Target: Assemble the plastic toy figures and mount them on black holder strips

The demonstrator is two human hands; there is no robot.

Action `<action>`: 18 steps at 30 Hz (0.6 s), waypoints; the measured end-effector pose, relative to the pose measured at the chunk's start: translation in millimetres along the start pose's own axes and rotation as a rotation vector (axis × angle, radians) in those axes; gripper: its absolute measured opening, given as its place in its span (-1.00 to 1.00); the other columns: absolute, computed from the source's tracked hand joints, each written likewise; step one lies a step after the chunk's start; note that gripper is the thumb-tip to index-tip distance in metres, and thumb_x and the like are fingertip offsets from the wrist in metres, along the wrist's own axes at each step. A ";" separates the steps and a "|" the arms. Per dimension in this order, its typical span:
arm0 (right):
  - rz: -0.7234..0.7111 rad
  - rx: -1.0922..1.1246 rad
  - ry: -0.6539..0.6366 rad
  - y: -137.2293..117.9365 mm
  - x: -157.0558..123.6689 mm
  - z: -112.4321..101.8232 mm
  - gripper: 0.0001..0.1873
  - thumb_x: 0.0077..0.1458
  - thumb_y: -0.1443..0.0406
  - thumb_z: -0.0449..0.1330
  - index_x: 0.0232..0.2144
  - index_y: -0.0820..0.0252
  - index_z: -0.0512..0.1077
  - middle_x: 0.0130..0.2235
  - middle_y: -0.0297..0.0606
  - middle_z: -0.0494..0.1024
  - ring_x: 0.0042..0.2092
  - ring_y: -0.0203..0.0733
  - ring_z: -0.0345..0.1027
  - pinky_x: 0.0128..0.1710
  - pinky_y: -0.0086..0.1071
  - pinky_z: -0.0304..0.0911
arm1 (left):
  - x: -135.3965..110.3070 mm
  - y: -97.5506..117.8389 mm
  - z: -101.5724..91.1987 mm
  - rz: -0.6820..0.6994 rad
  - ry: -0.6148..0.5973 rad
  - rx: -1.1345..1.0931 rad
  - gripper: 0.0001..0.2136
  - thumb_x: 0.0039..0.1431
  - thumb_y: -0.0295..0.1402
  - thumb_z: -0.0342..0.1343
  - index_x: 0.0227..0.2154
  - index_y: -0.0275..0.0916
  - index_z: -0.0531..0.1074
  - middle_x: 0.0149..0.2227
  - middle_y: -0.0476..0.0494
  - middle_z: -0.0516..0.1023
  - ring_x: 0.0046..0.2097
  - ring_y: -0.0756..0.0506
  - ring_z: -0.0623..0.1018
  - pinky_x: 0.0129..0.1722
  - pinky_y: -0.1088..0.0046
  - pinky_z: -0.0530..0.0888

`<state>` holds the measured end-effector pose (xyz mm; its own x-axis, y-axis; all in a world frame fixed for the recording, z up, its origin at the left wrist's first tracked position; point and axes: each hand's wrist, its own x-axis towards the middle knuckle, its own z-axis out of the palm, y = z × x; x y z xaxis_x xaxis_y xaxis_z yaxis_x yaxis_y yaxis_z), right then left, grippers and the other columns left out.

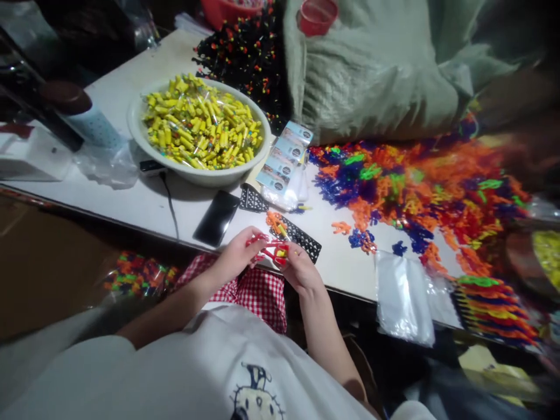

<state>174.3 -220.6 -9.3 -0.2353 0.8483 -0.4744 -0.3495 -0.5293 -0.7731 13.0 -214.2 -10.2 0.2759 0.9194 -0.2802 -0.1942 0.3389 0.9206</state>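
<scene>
the left hand [238,252] and right hand [303,271] pinch the red piece [277,251]; it seems light, rather bendable, best held by its ends.

White table [118,70]: dark-screened phone [216,219] lying flat near the front edge. Thin black cable [170,201] runs from a small dark block [151,167] toward that edge. Left end: white box [32,157], crumpled clear plastic [107,166], pale-blue container [98,123] with brown top. Back: bulging grey-green sack [371,81], small red cup [318,17] resting on it; red basin [213,10] farther left, partly cut off.
</scene>
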 end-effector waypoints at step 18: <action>0.035 0.064 0.020 28.3 -15.1 5.7 -0.65 -0.22 -0.02 0.31 -0.40 0.02 0.49 -0.47 -0.42 0.54 -0.42 -0.30 0.38 -0.21 -0.35 0.33 | -19.7 -7.8 4.1 -0.083 0.012 -0.192 -0.74 0.07 -0.13 0.04 -0.34 -0.24 0.27 -0.60 0.13 0.27 -0.65 0.13 0.22 -0.67 0.62 0.16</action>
<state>162.8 -248.5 -21.7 -0.2307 0.8291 -0.5092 -0.3983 -0.5580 -0.7280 12.9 -235.8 -10.8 0.2870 0.8889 -0.3570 -0.3479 0.4440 0.8258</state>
